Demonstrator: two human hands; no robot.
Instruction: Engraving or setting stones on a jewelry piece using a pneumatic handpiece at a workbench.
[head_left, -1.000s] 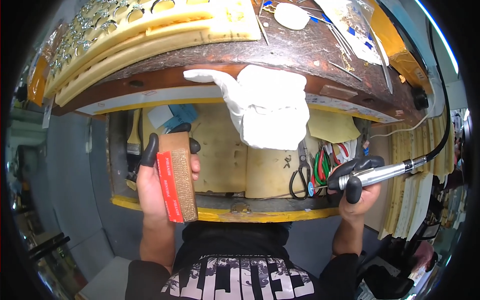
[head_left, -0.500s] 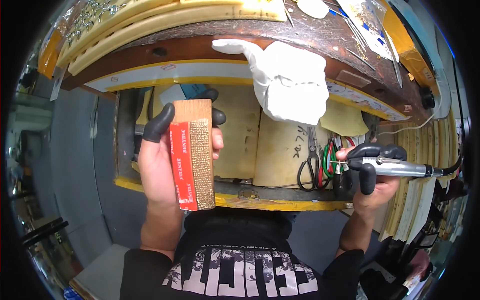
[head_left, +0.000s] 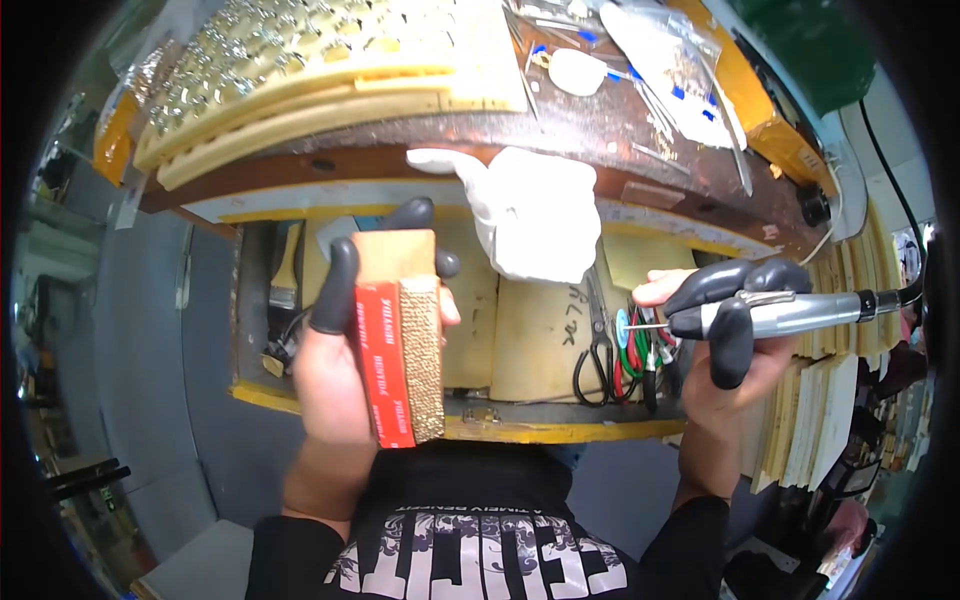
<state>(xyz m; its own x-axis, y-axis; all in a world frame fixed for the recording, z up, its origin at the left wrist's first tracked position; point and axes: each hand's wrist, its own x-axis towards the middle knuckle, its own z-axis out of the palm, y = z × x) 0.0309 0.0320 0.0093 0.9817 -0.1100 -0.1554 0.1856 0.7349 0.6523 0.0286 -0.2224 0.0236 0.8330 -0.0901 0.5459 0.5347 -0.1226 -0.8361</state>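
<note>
Block in the left hand, stood lengthwise in view over the near edge of the open drawer. Gripped tight, with thumb on one side, fingers round the other and black covers on some of them. Red paper down one part, bumpy gold next to it, bare wood at the top. Tool in the right hand, fingers bent snugly around its silver body. Blue disc at the end of its thin pin, in front of the pliers in view, well apart from the block.

Hard to see: the block's back and part of the left palm, both hidden. Ring tray cut off at the top.

Compared with one second ago: block further right, closer to the white glove; tool more level, disc higher; same tight hold in both hands.
</note>
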